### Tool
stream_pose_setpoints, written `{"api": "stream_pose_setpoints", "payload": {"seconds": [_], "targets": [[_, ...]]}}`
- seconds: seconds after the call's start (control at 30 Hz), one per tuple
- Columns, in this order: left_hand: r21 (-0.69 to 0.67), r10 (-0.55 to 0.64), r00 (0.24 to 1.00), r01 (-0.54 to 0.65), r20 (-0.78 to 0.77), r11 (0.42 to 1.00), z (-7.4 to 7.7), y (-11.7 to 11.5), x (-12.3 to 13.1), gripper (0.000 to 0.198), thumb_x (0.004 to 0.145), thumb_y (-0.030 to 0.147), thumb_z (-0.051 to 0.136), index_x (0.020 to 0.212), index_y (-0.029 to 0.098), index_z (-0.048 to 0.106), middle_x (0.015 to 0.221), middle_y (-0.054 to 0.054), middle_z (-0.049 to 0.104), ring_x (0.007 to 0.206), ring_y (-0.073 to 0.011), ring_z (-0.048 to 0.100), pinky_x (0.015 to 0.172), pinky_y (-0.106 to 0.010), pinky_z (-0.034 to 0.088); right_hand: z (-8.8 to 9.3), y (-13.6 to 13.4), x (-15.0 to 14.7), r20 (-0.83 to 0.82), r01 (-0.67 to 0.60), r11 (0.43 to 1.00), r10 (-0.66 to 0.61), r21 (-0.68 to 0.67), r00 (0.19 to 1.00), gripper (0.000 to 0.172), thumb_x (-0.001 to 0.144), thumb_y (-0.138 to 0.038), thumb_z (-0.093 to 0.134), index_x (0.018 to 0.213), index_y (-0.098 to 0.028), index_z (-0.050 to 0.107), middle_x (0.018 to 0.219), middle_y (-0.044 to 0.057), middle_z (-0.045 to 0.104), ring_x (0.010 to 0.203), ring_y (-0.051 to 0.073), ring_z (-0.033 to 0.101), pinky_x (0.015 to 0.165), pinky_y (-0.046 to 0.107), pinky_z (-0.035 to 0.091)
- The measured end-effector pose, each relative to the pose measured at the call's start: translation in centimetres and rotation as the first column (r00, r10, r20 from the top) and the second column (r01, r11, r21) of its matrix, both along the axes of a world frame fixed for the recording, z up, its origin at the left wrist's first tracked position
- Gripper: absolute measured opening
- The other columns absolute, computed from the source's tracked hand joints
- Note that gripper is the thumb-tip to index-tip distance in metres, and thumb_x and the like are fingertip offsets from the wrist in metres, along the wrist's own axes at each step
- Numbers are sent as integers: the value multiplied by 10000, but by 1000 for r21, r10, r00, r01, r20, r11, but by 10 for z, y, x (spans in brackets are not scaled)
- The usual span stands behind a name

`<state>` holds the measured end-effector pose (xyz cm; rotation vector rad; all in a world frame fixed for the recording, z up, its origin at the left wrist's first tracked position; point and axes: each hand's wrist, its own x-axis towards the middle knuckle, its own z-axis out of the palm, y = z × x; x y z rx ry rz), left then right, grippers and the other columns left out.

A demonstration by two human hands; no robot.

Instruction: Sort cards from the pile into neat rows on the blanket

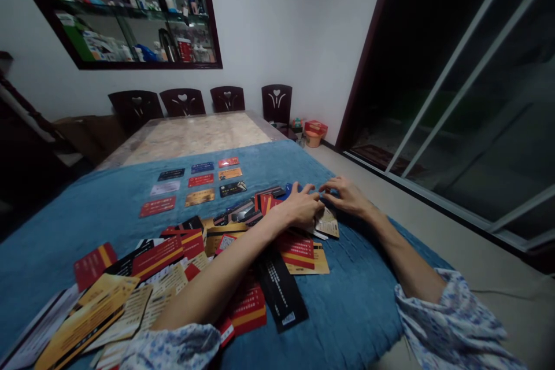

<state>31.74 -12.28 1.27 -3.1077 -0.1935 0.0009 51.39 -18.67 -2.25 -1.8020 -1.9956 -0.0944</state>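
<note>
My left hand (303,208) reaches across a heap of cards, fingers apart and bent down over its right end. Beneath it lie cream cards (328,224) and red cards (299,250); whether its fingertips pinch one is hidden. My right hand (347,195) is close beside it, fingers curved and slightly apart, with nothing visible in them. A blue card (288,189) shows just behind my left fingers. Below my left forearm, a black card (281,289) sticks out of the heap. Farther back, several cards, including a black one (233,188) and a gold one (200,197), lie in spaced rows.
A blue cloth (355,283) covers the near part of the table, whose stone-patterned top (203,132) shows beyond. Dark chairs (182,102) stand along the far side. A red box (316,126) rests on the floor near glass sliding doors (459,98).
</note>
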Motion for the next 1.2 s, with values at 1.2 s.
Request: {"api": "stream_pose_setpoints", "payload": {"seconds": [1.2], "targets": [[-100, 219, 975, -223, -45, 970, 28, 20, -6, 238, 768, 54, 482, 842, 175, 673, 945, -96, 709, 1112, -282, 554, 945, -492, 407, 11, -8, -9, -195, -239, 969, 245, 55, 950, 219, 879, -310, 556, 823, -236, 754, 789, 56, 715, 802, 211, 616, 770, 364, 495]]}}
